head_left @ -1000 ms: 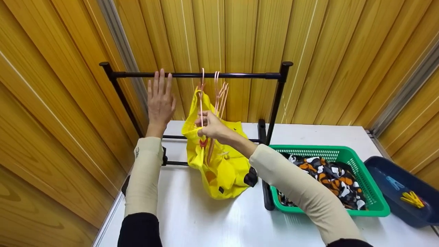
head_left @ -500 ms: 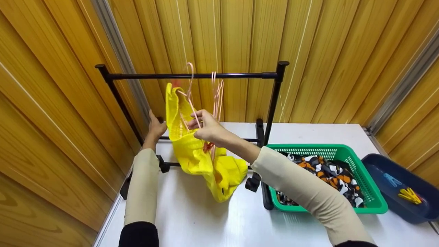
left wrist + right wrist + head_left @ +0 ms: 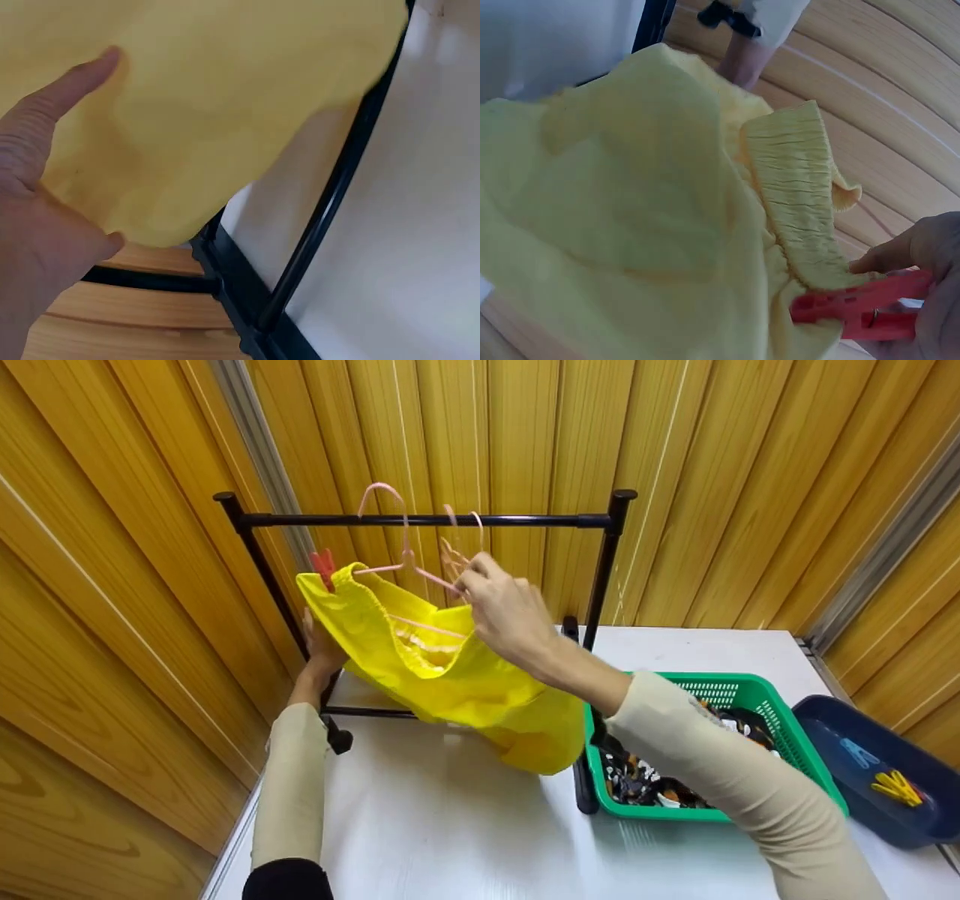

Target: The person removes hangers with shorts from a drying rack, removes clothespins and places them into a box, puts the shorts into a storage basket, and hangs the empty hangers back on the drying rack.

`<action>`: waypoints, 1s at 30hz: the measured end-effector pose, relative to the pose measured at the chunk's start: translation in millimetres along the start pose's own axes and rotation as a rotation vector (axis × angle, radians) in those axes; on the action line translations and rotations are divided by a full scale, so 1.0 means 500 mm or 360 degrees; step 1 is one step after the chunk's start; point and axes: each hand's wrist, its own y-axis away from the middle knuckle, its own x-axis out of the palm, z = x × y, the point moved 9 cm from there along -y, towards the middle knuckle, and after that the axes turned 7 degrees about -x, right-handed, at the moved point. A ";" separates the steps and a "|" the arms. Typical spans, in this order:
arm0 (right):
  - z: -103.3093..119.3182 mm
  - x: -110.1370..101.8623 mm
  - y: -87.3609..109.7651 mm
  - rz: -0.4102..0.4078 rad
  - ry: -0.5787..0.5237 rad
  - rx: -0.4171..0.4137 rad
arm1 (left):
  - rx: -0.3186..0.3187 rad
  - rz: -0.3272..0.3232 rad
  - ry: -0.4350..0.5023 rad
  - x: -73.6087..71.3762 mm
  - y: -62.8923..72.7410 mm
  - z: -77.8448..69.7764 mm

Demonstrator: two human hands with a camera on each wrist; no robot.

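Straightening the yellow garment (image 3: 450, 697) looks like the step in hand. It's on the pink hanger (image 3: 407, 556), just in front of the black rail (image 3: 540, 520), waistband (image 3: 795, 180) gaping, bulk sagging toward your right. Lower bar (image 3: 429, 627) shows inside the waist opening. Hook (image 3: 384, 485) rises above the rail; can't tell if it bears on it, so treat it as unseated and support the weight.

Grip check: your right hand (image 3: 517, 619) has its fingers curled at the right corner, grasping the red right peg (image 3: 859, 304), thumb at the waistband. Your left hand (image 3: 322, 645) lies against the garment's far side, thumb spread straight; other fingers mostly covered, no pinch visible.

I'd use the left palm as a backstop and smooth outward toward the red left peg (image 3: 324, 568). No tugging, that peg could slip. Hold both corners level; the right side looks lower. Don't squeeze the right peg's handles or it'll probably let go. Watch the spare hangers (image 3: 480, 529) near your right fingers, easy snag. Swing the bulk clear of the green basket (image 3: 660, 812).
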 end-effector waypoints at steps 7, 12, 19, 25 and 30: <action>-0.018 -0.113 0.015 -0.0434 0.0834 -0.0220 | 0.0103 -0.0014 0.0054 0.003 0.145 -0.123; -0.057 -0.185 0.028 -0.0722 0.1150 -0.0324 | 0.0303 0.0125 0.0011 0.047 0.183 -0.171; -0.152 -0.303 0.066 -0.1050 0.1118 -0.0218 | 0.0430 0.0507 -0.0217 0.171 0.262 -0.243; -0.236 -0.390 0.115 -0.1050 0.1093 0.0026 | 0.0632 0.0877 -0.0646 0.299 0.341 -0.316; -0.305 -0.455 0.169 -0.1031 0.0983 0.0275 | 0.0741 0.1074 -0.0542 0.365 0.393 -0.399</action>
